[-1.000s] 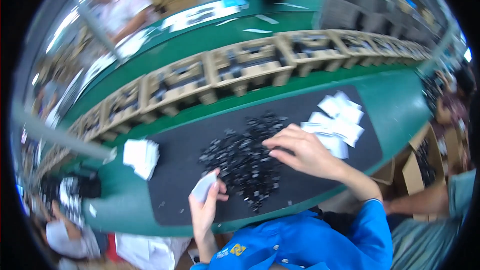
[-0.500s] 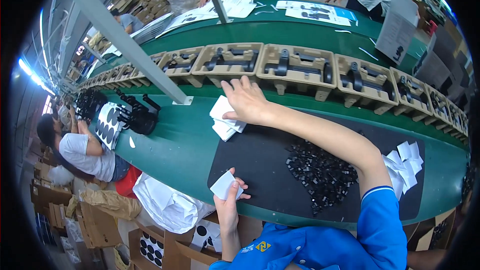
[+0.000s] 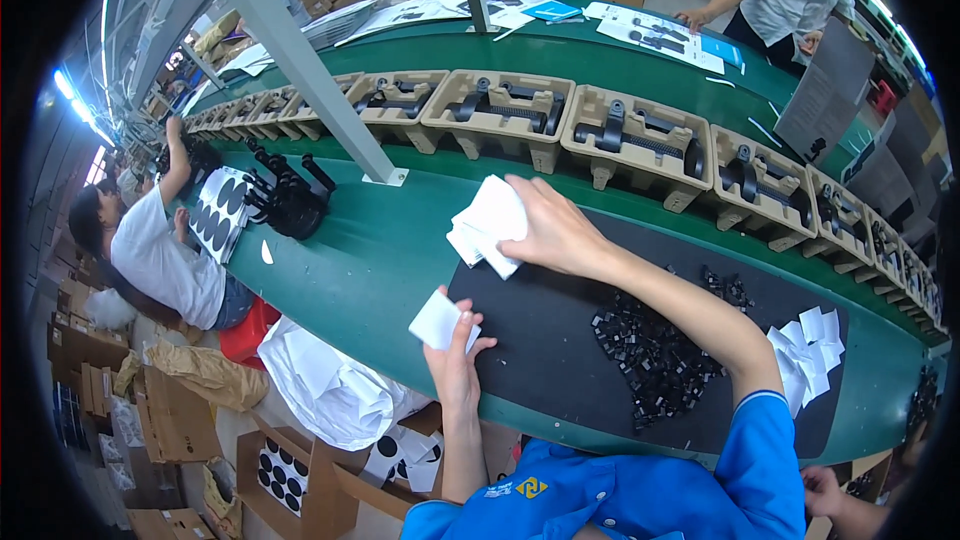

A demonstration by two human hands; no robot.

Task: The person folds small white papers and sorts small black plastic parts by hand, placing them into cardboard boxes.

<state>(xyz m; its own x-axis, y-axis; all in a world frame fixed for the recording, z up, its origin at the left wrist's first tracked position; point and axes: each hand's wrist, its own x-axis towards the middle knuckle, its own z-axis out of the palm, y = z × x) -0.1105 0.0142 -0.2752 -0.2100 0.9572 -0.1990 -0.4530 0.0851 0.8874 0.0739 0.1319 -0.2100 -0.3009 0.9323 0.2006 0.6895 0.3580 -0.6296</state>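
Note:
My left hand (image 3: 457, 365) pinches a white paper card (image 3: 434, 320) between thumb and fingers, over the near edge of the bench. My right hand (image 3: 560, 232) reaches across to a small pile of white cards (image 3: 468, 243) at the far left corner of a black mat (image 3: 550, 340). Its thumb and fingers are closed on a white card (image 3: 497, 208) at the top of that pile; whether several are gripped I cannot tell. Under my right forearm lies a heap of small black parts (image 3: 660, 365). More white slips (image 3: 805, 352) lie scattered at the mat's right end.
A row of cardboard-pulp trays (image 3: 640, 148) holding black parts runs along the far side. A grey metal post (image 3: 300, 65) rises from the green bench (image 3: 370, 260). Left of it stand a black holder (image 3: 290, 205) and sheets with black ovals (image 3: 218, 215). Other people work nearby.
My right hand, earlier spread over the pile, now grips a card there. The trays have shifted right past the post. The person at left has raised an arm.

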